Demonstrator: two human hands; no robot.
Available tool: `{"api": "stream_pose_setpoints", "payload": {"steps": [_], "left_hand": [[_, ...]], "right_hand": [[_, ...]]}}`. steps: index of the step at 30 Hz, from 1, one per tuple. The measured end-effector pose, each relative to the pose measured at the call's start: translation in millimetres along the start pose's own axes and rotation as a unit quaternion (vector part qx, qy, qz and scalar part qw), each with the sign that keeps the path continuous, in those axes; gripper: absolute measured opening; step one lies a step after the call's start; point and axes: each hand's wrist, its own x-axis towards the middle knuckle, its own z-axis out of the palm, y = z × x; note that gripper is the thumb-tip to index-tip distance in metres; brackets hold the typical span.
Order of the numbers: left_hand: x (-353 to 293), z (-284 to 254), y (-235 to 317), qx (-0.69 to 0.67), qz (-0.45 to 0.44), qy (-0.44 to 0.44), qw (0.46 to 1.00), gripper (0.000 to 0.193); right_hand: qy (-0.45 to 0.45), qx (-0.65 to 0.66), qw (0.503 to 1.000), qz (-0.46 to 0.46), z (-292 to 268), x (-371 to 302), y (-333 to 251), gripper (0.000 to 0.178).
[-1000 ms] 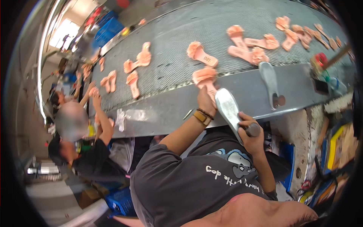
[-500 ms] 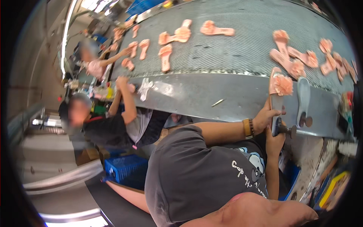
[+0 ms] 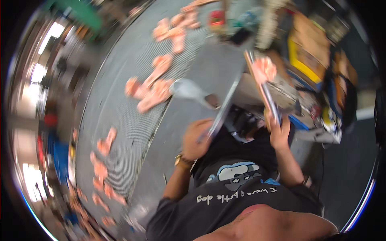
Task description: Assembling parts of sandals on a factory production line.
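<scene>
Above R hand (image 3: pixel 278 130), 1 pink slipper (image 3: pixel 264 69) on form (image 3: pixel 275 112); L hand (image 3: pixel 196 139) apart.

The held sandal (image 3: pixel 265 70) and other sandals (image 3: pixel 160 91) are peach-pink; the shoe last (image 3: pixel 188 90) is pale silver-grey. The grey-green belt (image 3: pixel 125 127) carries a fine mesh pattern, while the tabletop (image 3: pixel 173 130) is plain grey. The dark grey shirt (image 3: pixel 185 215) bears white lettering and a blue, white and grey cartoon (image 3: pixel 234 172).

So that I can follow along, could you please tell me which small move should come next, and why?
Perhaps bring the left hand across to steady the peach slipper: only the right hand holds it, at the end away from the ruffle.
</scene>
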Motion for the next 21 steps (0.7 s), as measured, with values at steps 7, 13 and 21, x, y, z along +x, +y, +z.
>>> {"api": "stream_pose_setpoints", "payload": {"steps": [7,13,21], "left_hand": [[24,-130,-186,0.35,-0.104,0.267,0.892,0.043],[35,-168,-279,0.394,-0.474,0.238,0.75,0.07],[121,-133,-294,0.32,-0.625,0.157,0.695,0.096]], "right_hand": [[0.282,-0.636,0.715,0.065,-124,162,-35,0.069],[0.252,-0.69,0.669,0.11,-140,218,-22,0.073],[0.22,-0.715,0.647,0.149,-147,242,-32,0.082]]}}
